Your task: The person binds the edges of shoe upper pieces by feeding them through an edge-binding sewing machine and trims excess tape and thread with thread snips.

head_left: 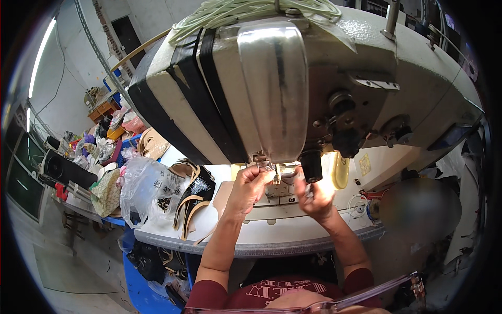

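Note:
A large cream sewing machine (183,102) with black bands around its head fills the upper middle. My left hand (247,191) is just left of the presser foot (277,174), thumb and fingertips pinched together. Whatever lies between those fingertips is too small to make out. On the other side of the needle area is my right hand (315,198), raised below a black knob (311,165). Motion smears its fingers, so their grip cannot be read. Bright light falls on the machine bed (280,194) between the two hands.
Left on the white table (162,230) lie black glossy pieces with tan edging (198,188), beside a clear plastic bag (146,191). A blue bin (141,285) stands below. Pale cord (251,15) is coiled atop the machine; a thread spool (373,209) sits at right.

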Available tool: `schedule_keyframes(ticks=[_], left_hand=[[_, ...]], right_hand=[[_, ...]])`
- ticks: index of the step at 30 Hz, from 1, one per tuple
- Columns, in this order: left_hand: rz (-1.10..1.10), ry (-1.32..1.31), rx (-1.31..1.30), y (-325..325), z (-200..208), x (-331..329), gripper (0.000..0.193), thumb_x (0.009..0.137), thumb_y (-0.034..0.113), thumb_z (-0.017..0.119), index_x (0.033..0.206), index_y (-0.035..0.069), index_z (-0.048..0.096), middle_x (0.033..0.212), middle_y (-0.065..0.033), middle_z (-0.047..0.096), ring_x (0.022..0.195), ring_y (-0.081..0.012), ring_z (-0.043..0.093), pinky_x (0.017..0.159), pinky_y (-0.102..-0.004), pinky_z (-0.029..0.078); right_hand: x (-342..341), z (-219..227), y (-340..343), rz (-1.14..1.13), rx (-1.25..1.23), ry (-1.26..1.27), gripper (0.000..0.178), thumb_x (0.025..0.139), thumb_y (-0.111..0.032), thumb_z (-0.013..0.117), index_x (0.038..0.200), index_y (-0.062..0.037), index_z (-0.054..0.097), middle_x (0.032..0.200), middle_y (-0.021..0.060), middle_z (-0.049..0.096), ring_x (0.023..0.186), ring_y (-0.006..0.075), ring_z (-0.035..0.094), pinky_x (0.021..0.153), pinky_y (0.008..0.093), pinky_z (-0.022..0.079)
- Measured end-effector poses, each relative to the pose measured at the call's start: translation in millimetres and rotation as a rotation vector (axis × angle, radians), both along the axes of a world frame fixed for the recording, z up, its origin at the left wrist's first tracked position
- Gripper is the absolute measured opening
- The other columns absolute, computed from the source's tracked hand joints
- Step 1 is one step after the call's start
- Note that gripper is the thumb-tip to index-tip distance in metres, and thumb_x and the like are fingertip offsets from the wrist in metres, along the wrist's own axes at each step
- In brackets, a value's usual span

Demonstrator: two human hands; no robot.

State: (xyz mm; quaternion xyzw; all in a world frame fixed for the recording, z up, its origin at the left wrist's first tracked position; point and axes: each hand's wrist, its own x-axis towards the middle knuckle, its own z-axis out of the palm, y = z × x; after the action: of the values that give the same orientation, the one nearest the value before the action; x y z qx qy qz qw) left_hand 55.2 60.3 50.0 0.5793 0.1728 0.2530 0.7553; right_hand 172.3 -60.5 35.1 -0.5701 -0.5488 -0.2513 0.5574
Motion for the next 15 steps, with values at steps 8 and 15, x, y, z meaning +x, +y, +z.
schedule_keyframes(ticks=[8,15], left_hand=[[0.028,-0.023,-0.06,-1.1,-1.8,-0.6,0.005,0.079,0.008,0.058,0.08,0.004,0.055,0.051,0.0019,0.044,0.035,-0.0027,0.034,0.031,-0.0165,0.026],[0.014,0.022,-0.07,0.9,4.2,-1.7,0.007,0.077,0.009,0.06,0.079,0.005,0.054,0.054,0.0003,0.047,0.036,-0.0044,0.038,0.031,-0.0172,0.03]], right_hand=[[26.3,-6.2,6.7,0.167,-0.162,0.495,0.008,0.082,-0.005,0.053,0.089,-0.0016,0.053,0.071,0.0021,0.051,0.062,0.0111,0.049,0.057,0.0259,0.041],[30.1,-14.0,3.3,0.867,-0.026,0.933,0.007,0.084,-0.009,0.052,0.085,-0.0022,0.05,0.056,-0.0003,0.044,0.048,0.0066,0.042,0.048,0.0229,0.037]])
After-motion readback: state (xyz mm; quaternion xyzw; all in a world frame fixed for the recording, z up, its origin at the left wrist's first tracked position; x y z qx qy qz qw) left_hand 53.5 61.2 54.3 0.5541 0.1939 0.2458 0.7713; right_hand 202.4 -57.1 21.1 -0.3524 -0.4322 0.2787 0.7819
